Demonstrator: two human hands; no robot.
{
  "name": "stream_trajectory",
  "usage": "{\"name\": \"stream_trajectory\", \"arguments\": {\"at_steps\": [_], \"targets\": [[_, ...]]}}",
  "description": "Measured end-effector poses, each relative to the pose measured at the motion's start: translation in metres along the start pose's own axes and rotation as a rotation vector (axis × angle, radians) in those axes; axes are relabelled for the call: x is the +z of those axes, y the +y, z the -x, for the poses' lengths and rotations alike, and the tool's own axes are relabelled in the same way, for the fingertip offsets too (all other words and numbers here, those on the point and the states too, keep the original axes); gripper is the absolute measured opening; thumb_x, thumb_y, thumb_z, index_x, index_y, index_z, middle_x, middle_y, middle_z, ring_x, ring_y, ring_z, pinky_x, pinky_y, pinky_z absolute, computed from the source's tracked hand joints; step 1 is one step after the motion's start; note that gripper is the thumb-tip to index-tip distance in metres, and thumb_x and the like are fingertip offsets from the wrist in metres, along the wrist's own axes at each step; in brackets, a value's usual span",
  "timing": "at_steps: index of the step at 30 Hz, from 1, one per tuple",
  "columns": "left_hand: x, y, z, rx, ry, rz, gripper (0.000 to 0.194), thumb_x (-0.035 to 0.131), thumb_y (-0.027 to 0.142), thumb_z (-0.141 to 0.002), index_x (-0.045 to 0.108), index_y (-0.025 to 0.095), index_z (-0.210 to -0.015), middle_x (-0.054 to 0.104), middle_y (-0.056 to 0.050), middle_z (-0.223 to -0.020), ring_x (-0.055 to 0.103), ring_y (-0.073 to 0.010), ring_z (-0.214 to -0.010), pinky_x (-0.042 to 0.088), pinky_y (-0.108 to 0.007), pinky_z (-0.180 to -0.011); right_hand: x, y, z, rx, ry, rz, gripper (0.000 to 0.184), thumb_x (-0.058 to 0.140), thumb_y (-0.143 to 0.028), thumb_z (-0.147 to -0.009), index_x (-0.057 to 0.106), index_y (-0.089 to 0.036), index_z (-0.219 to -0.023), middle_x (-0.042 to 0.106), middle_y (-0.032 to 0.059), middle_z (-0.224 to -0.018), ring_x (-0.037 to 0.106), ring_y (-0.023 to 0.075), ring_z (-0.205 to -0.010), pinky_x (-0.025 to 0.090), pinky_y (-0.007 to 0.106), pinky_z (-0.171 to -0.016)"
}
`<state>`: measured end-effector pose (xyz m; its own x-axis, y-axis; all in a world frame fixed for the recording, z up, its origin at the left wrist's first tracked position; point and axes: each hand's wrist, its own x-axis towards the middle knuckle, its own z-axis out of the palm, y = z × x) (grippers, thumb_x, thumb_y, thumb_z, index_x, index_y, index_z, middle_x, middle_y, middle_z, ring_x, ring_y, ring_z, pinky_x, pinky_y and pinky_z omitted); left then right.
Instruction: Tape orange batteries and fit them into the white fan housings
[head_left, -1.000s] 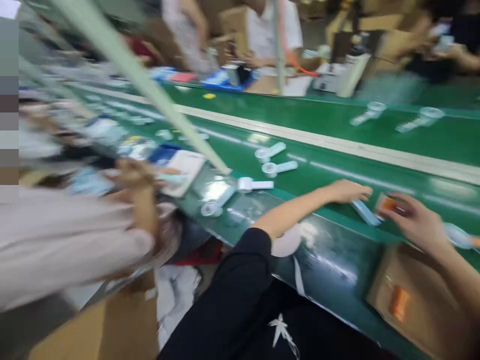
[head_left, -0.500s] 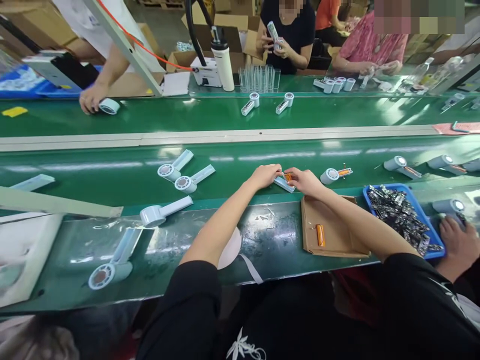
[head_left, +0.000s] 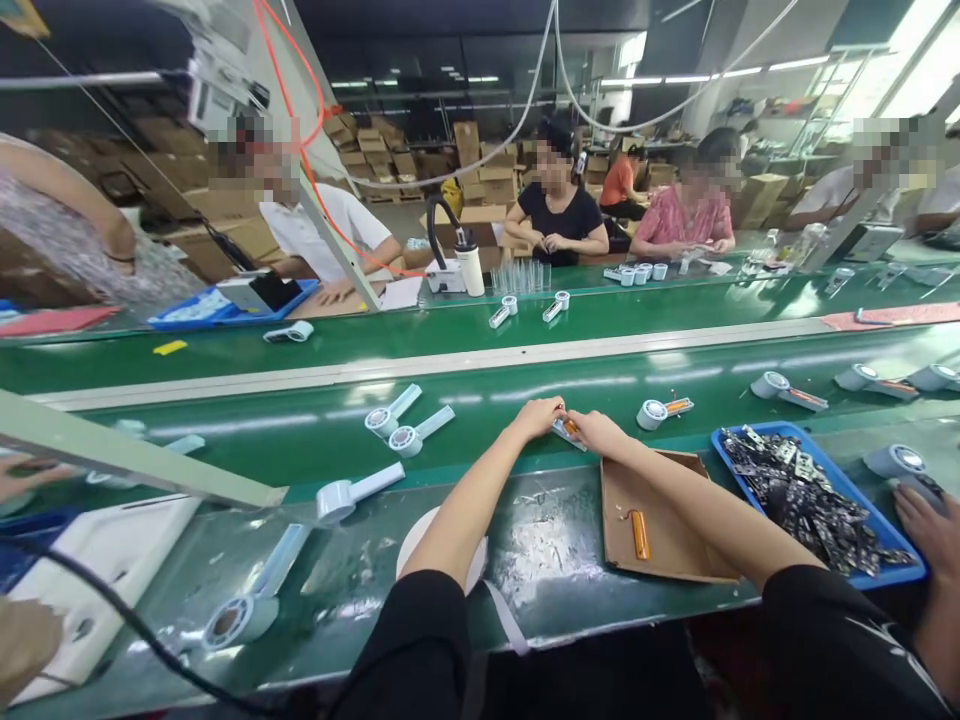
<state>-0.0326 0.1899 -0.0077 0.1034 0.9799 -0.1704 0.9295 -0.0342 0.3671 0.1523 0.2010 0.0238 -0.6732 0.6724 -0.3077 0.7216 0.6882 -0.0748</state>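
Observation:
My left hand [head_left: 541,416] is closed around a pale blue handheld fan housing, whose head is hidden beneath the fingers. Part of its open handle [head_left: 578,444] shows between my hands, low over the green belt. My right hand [head_left: 598,434] pinches an orange cylindrical battery [head_left: 571,427] at the handle, its fingertips close to those of my left hand. How deep the battery sits in the handle cannot be made out. Below my right forearm, another orange battery [head_left: 639,535] with thin wires lies in a shallow cardboard tray [head_left: 679,566].
Several fan housings [head_left: 406,439] lie on the belt [head_left: 495,385] and the near ledge. One to the right [head_left: 653,414] holds a battery. A blue tray [head_left: 885,578] of small metal-looking parts sits right, beside another person's hand [head_left: 930,525]. A white tape roll [head_left: 412,545] lies under my left forearm.
The view has swung right, then tilted up. My hands have come together; the battery, earlier held apart from the handle, is now at it. A co-worker's hand across the belt has let go of a fan.

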Motion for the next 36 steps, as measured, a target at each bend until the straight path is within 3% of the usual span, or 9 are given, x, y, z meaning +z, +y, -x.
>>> {"name": "stream_trajectory", "arguments": {"at_steps": [5,12,17,21,23,27,30,34,36], "targets": [[0.006,0.003,-0.004,0.006,0.003,0.046,0.035,0.069,0.044,-0.109,0.071,0.018,-0.133,0.073,-0.010,-0.132,0.073,-0.0247,-0.118,0.063,-0.050,-0.106,-0.006,-0.009,-0.008,-0.015,-0.081,0.050,0.041,0.060,-0.043,-0.109,0.071,-0.025,-0.144,0.078,0.0199,-0.138,0.075,0.0368,-0.132,0.058,0.043,-0.104],[-0.002,0.012,0.013,0.007,0.029,0.084,0.038,0.071,0.045,-0.108,0.070,0.020,-0.137,0.070,-0.011,-0.139,0.071,-0.0253,-0.119,0.064,-0.048,-0.103,-0.013,-0.016,-0.006,0.038,-0.092,0.061,0.041,0.058,-0.037,-0.108,0.074,-0.022,-0.143,0.076,0.0235,-0.141,0.075,0.0373,-0.133,0.059,0.046,-0.106],[-0.010,-0.014,0.063,-0.020,0.117,0.116,0.038,0.072,0.047,-0.107,0.071,0.022,-0.137,0.068,-0.010,-0.144,0.070,-0.0287,-0.125,0.064,-0.047,-0.105,-0.011,-0.005,0.010,0.069,-0.041,0.061,0.044,0.049,-0.033,-0.109,0.075,-0.023,-0.143,0.079,0.0232,-0.134,0.077,0.0400,-0.126,0.059,0.048,-0.102],[-0.004,-0.031,0.111,-0.032,0.165,0.147,0.039,0.071,0.046,-0.108,0.070,0.022,-0.138,0.068,-0.011,-0.144,0.070,-0.0270,-0.123,0.064,-0.048,-0.105,-0.003,0.004,0.013,0.113,-0.026,0.048,0.048,0.047,-0.038,-0.109,0.070,-0.033,-0.151,0.080,0.0182,-0.131,0.079,0.0392,-0.121,0.060,0.046,-0.096],[0.001,-0.036,0.136,-0.037,0.181,0.157,0.037,0.069,0.047,-0.109,0.070,0.023,-0.137,0.069,-0.012,-0.144,0.070,-0.0259,-0.123,0.063,-0.048,-0.106,0.001,0.003,0.008,0.131,-0.038,0.054,0.048,0.052,-0.037,-0.107,0.070,-0.031,-0.150,0.080,0.0195,-0.131,0.079,0.0401,-0.120,0.060,0.046,-0.094],[0.007,-0.036,0.179,-0.066,0.212,0.167,0.024,0.064,0.043,-0.110,0.075,0.032,-0.128,0.074,-0.006,-0.140,0.068,-0.0269,-0.128,0.059,-0.045,-0.108,0.002,-0.001,-0.005,0.115,-0.071,0.082,0.042,0.058,-0.035,-0.105,0.077,-0.023,-0.141,0.079,0.0239,-0.131,0.079,0.0409,-0.123,0.060,0.046,-0.095],[0.007,-0.029,0.199,-0.107,0.237,0.171,0.030,0.065,0.046,-0.108,0.074,0.032,-0.133,0.074,-0.008,-0.144,0.068,-0.0262,-0.131,0.056,-0.046,-0.113,-0.002,0.004,-0.006,0.083,-0.074,0.097,0.045,0.050,-0.037,-0.112,0.074,-0.025,-0.147,0.079,0.0239,-0.133,0.079,0.0383,-0.122,0.060,0.045,-0.097],[0.012,-0.018,0.223,-0.145,0.250,0.150,0.039,0.061,0.047,-0.105,0.076,0.031,-0.138,0.075,-0.008,-0.146,0.067,-0.0289,-0.138,0.051,-0.047,-0.124,-0.004,0.015,0.004,0.051,-0.053,0.048,0.040,0.054,-0.034,-0.112,0.077,-0.030,-0.144,0.080,0.0160,-0.135,0.076,0.0321,-0.129,0.056,0.040,-0.106],[0.022,-0.025,0.247,-0.132,0.203,0.125,0.039,0.061,0.043,-0.101,0.080,0.033,-0.134,0.077,-0.006,-0.144,0.067,-0.0300,-0.141,0.049,-0.046,-0.127,-0.003,0.020,0.006,0.066,-0.033,0.001,0.033,0.062,-0.033,-0.109,0.080,-0.029,-0.136,0.080,0.0131,-0.136,0.074,0.0302,-0.131,0.056,0.039,-0.109]]}}
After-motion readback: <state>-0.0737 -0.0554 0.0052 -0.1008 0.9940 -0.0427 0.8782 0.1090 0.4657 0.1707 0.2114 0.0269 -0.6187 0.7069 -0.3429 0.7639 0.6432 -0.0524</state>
